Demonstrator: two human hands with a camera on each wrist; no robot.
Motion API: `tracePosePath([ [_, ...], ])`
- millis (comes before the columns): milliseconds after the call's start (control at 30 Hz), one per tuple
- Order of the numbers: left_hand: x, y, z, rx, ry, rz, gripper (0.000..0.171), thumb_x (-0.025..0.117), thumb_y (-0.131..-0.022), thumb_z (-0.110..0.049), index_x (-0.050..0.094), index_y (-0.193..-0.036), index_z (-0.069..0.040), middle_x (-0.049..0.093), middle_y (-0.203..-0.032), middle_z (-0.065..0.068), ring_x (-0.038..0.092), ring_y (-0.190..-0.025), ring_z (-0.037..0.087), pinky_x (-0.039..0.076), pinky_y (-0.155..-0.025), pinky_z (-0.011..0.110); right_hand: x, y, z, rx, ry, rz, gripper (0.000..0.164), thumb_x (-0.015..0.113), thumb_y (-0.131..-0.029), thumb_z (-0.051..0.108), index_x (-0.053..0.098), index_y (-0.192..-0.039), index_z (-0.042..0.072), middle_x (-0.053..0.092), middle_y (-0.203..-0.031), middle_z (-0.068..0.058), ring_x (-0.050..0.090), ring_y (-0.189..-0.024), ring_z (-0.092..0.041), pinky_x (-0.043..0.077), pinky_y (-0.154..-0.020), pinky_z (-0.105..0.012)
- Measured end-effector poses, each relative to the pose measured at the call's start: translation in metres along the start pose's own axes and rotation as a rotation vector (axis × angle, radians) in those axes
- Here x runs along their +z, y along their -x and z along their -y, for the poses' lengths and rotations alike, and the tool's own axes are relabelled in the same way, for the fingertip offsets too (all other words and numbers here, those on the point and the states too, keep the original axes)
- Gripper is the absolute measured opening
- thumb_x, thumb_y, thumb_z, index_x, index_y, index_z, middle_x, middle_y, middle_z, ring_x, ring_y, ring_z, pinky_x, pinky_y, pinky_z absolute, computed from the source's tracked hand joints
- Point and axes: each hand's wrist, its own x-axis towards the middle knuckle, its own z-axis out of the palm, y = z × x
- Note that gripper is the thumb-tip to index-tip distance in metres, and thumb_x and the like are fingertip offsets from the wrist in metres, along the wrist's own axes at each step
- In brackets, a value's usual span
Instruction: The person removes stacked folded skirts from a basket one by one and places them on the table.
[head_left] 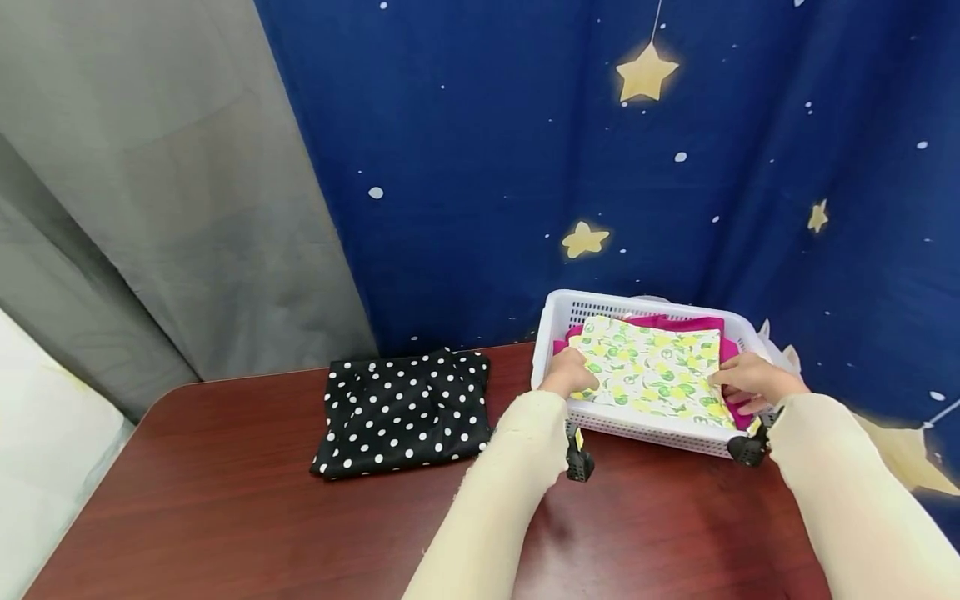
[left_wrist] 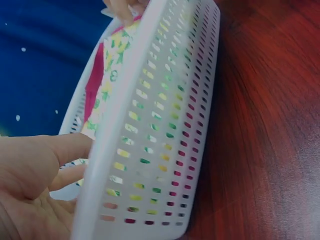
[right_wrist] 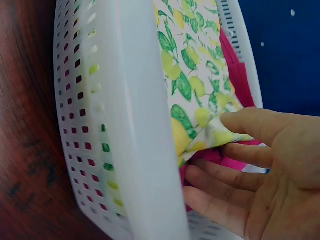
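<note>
A curtained indoor spot, exact kind unclear. Star-printed curtain (head_left: pixel 480 150) at one o'clock, grey curtain (head_left: pixel 187 167) at ten, behind the worktop (head_left: pixel 225 500).

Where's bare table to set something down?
Bare: the reddish wooden tabletop left of and in front of the black polka-dot cloth; a narrow strip between that and the white perforated plastic basket. Crowded: the basket, holding white lemon-print cloth over magenta cloth, with left hand and right hand there.
</note>
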Motion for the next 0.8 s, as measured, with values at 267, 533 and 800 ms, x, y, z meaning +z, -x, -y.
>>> tracePosePath([
  [267, 0.006, -0.011, 0.002, -0.076, 0.086, 0.009, 0.045, 0.075, -0.073, -0.013, 0.052, -0.11, -0.001, 0.052, -0.092, 0.006, 0.046, -0.08, 0.017, 0.042, -0.074, 0.026, 0.013, -0.003, 0.0, 0.05, -0.101, 0.035, 0.04, 0.056, -0.09, 0.022, 0.041, -0.11, -0.009, 0.059, -0.071, -0.002, 0.056, -0.059, -0.013, 0.05, -0.056, -0.027],
  [533, 0.011, -0.02, 0.006, -0.104, 0.087, 0.073, 0.052, 0.074, -0.074, -0.011, 0.049, -0.118, 0.0, 0.052, -0.098, 0.008, 0.047, -0.084, 0.019, 0.042, -0.077, 0.028, 0.021, -0.008, 0.007, 0.029, -0.176, 0.061, 0.052, 0.062, -0.086, 0.014, 0.033, -0.119, -0.015, 0.063, -0.082, -0.006, 0.063, -0.072, -0.019, 0.051, -0.068, -0.034],
  [800, 0.016, -0.037, 0.01, -0.138, 0.065, 0.075, 0.052, 0.073, -0.073, -0.007, 0.049, -0.117, 0.004, 0.052, -0.098, 0.011, 0.048, -0.074, 0.021, 0.04, -0.059, 0.028, 0.021, -0.014, 0.006, 0.041, -0.161, 0.027, 0.052, 0.064, -0.085, 0.009, 0.033, -0.119, -0.014, 0.061, -0.087, -0.009, 0.062, -0.073, -0.018, 0.051, -0.069, -0.034],
])
